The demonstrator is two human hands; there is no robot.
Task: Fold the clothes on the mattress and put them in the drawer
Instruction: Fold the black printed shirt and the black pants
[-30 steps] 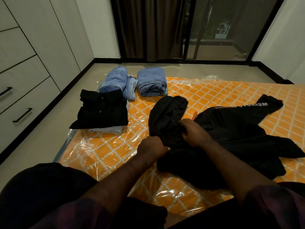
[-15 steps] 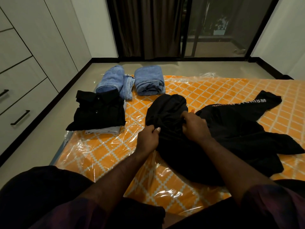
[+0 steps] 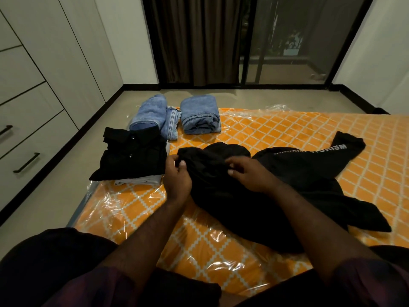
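The black hoodie (image 3: pixel 276 196) lies crumpled on the orange mattress (image 3: pixel 287 129), directly ahead of the person, its bulk spreading away to the right and its long axis running from the bunched hood end at the left out toward the lettered sleeve (image 3: pixel 327 151) at the far right. The left hand (image 3: pixel 177 176) pinches the hood edge at the garment's left extremity, thumb over the cloth; the right hand (image 3: pixel 250 173) sits on top near the middle, its fingers curled into the fabric, apparently gripping a fold, though black on black makes the grasp hard to read. Both hands are thus at the left half of the garment, so the sleeve and the right hem lie well beyond the right hand, which is the nearer one for reaching them. The near sleeve and the hoodie's true outline are lost in the folds. Folded black shirts (image 3: pixel 132 156) and two rolled jeans (image 3: pixel 177 116) rest at the mattress's far left corner; the drawers (image 3: pixel 28 140) stand closed at the left, partly cut off by the frame
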